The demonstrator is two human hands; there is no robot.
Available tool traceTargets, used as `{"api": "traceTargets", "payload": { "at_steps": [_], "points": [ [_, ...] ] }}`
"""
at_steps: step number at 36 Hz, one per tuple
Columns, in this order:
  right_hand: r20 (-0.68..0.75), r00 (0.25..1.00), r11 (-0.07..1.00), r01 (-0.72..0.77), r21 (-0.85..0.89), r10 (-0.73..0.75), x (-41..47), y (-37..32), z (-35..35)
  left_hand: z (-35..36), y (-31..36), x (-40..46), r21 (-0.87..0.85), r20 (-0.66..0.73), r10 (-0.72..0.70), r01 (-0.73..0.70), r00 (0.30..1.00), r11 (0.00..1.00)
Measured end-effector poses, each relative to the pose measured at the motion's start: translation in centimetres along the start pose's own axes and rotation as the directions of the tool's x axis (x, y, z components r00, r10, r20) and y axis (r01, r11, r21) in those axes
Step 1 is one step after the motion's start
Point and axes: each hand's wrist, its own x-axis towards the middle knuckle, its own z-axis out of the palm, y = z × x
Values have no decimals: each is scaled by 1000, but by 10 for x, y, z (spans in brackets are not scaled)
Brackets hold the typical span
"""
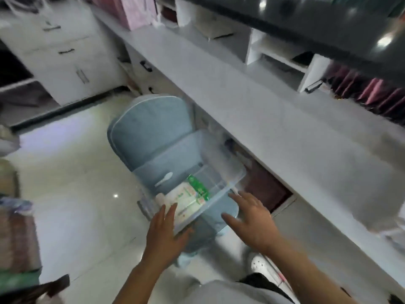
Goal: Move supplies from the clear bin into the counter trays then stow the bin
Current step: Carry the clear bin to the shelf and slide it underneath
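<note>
A clear plastic bin (219, 178) sits on the seat of a light blue padded chair (149, 132) pushed up to the counter. Inside the bin lie a green and white packet (198, 189), a pale flat packet (186, 200) and a white plastic spoon (164, 178). My left hand (166, 231) touches the bin's near left corner with straight fingers. Just off the bin's near right edge, my right hand (252, 218) hovers with its fingers spread. The frame is blurred by motion.
The long white counter (274, 119) runs diagonally on the right, with white cubby shelves (276, 51) on it and a dark overhang above. Under the counter is an open space with a dark red item (263, 185). White drawer cabinets (72, 60) stand at far left.
</note>
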Motion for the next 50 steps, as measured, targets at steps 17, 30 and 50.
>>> {"api": "traceTargets", "payload": {
  "at_steps": [17,30,50],
  "points": [
    [327,942,975,-4,-222,78,77,-26,73,-15,-117,21,-414,197,-437,478,878,774],
    [597,783,823,217,-524,174,218,41,143,9,-142,164,-669,389,-639,680,664,300],
    [809,575,827,391,-404,123,237,23,159,-4,-201,153,-815,420,-777,572,469,-95]
  ]
}}
